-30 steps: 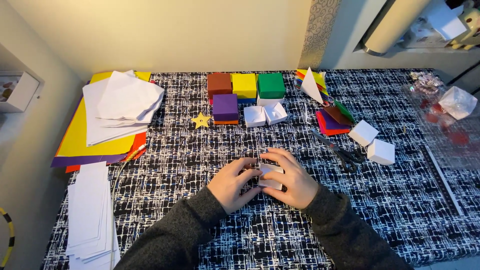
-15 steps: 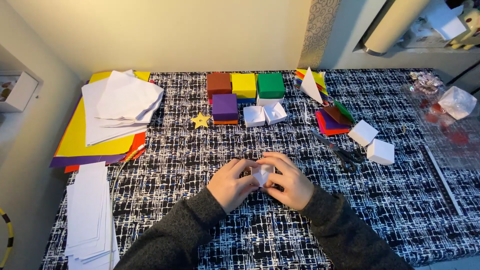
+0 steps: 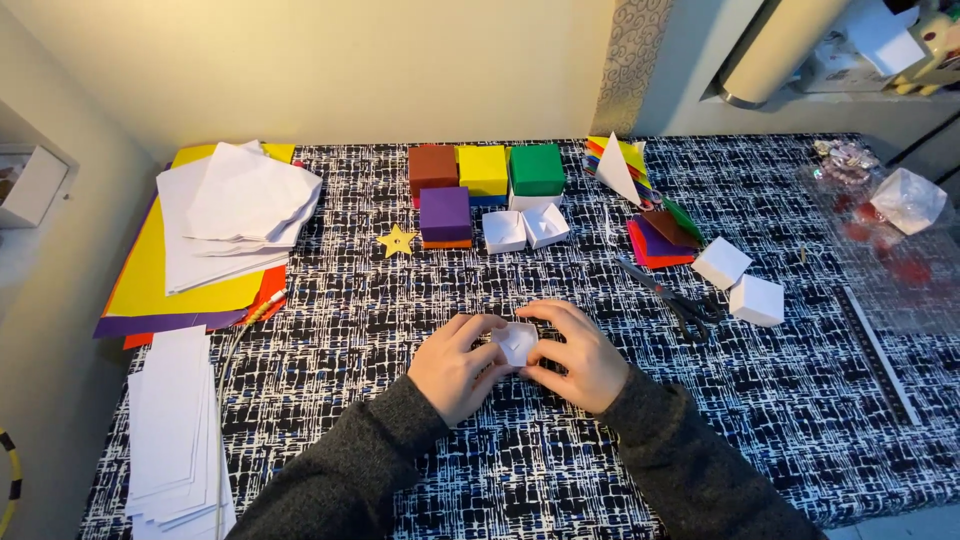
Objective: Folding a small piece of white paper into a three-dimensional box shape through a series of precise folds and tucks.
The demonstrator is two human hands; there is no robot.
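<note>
Nearest us, our two grey sleeves reach in over the near edge of the counter [image 3: 800, 420], which is covered in a black cloth with a white crosshatch pattern. Our left hand [image 3: 455, 365] and right hand [image 3: 578, 355] are cupped toward each other around a small folded white paper piece [image 3: 517, 343], fingers curled tightly against its sides, so both hands hold it just above or on the cloth near the middle of the counter, a little toward the near edge; we cannot tell whether it rests on the cloth. By the near left corner lies a stack of white strips [image 3: 175, 430]. Right of our hands, dark scissors [image 3: 680, 300] lie beside two white paper boxes [image 3: 740, 280]. Along the left edge sits a pile of coloured sheets [image 3: 150, 285] with loose white sheets [image 3: 240, 205] on top. Farther in, a small yellow star [image 3: 397, 240] lies just beside a purple box [image 3: 445, 213], with two small white open boxes [image 3: 525, 228] next to it. Behind these, toward the far edge, a brown box [image 3: 432, 168], a yellow box [image 3: 483, 170] and a green box [image 3: 537, 168] stand in a row, touching. Right of them lies a fan of coloured papers [image 3: 655, 235], and by the far right corner a clear plastic bag [image 3: 905, 200].
</note>
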